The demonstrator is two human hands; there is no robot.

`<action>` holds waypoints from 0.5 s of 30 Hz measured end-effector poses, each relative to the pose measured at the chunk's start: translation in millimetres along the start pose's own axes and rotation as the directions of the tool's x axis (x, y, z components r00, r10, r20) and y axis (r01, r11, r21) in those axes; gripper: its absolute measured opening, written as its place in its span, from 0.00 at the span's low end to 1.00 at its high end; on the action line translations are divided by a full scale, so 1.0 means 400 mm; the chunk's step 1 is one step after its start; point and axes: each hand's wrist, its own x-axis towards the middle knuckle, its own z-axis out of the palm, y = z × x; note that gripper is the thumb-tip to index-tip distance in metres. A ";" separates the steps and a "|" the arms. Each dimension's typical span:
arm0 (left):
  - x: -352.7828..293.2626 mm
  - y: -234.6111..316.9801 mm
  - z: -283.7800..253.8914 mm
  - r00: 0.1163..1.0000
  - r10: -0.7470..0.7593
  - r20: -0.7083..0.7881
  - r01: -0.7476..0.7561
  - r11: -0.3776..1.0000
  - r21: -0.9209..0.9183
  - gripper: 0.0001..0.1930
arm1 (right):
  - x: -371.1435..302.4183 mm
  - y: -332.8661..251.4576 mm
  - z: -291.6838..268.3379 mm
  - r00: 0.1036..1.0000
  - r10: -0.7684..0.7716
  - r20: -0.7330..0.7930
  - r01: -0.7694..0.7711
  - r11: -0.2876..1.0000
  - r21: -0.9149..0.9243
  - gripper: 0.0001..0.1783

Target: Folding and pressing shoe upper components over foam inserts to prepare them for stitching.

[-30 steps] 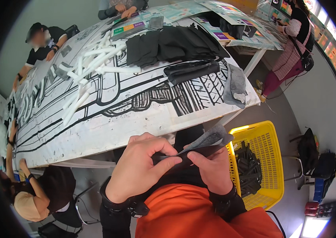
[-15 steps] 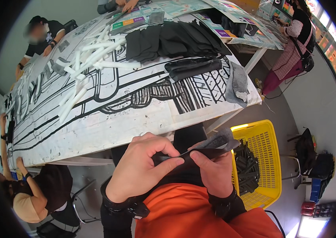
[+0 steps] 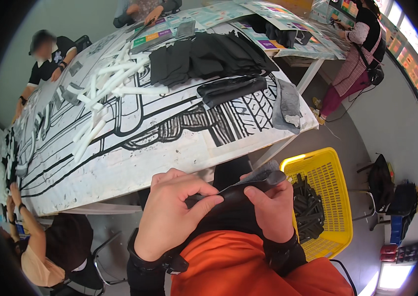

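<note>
A pliable black sheet (image 3: 236, 197) with a fuzzy grey underside is stretched between my hands, in front of the table edge. My left hand (image 3: 172, 209) pinches its left end between thumb and fingers. Thumb on top, my right hand (image 3: 274, 209) grips the other end, where the sheet curls over into a rounded fold. The fingers beneath the sheet are mostly hidden. On the table (image 3: 179, 163) lie a row of overlapping black pieces (image 3: 204, 56), a folded black bundle (image 3: 231, 90) and a grey piece (image 3: 286, 106).
White tubes (image 3: 88, 133) are heaped on the table's left half. Beside my right hand a yellow basket (image 3: 334, 197) holds many narrow black pieces (image 3: 309, 209). Co-workers sit at the left (image 3: 46, 64) and lower left (image 3: 41, 251); one stands far right (image 3: 362, 49).
The right end of the sheet now curls into a rounder fold, with more black face showing. My right thumb has shifted right. The lower-left co-worker's hands have moved up to the table edge.
</note>
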 end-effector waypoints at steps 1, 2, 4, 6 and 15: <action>0.000 0.002 0.003 1.000 0.003 0.001 -0.003 1.000 -0.001 0.06 | -0.002 0.000 0.000 1.000 -0.020 -0.011 0.020 1.000 0.019 0.16; -0.001 0.002 0.006 1.000 0.026 -0.017 -0.026 1.000 0.001 0.06 | -0.003 -0.001 -0.001 0.999 -0.039 -0.022 0.040 0.998 0.037 0.15; -0.003 0.002 0.010 0.998 0.050 -0.034 -0.050 0.999 0.003 0.06 | -0.008 -0.002 -0.002 0.998 -0.038 -0.041 0.040 0.998 0.049 0.14; -0.003 0.003 0.014 0.997 0.067 -0.043 -0.067 0.998 -0.004 0.06 | -0.011 -0.007 -0.003 0.997 -0.036 -0.061 0.040 0.997 0.062 0.13; -0.001 0.001 0.015 0.997 0.066 -0.043 -0.067 0.998 -0.010 0.06 | -0.017 -0.011 -0.005 0.999 -0.024 -0.044 0.028 0.996 0.090 0.12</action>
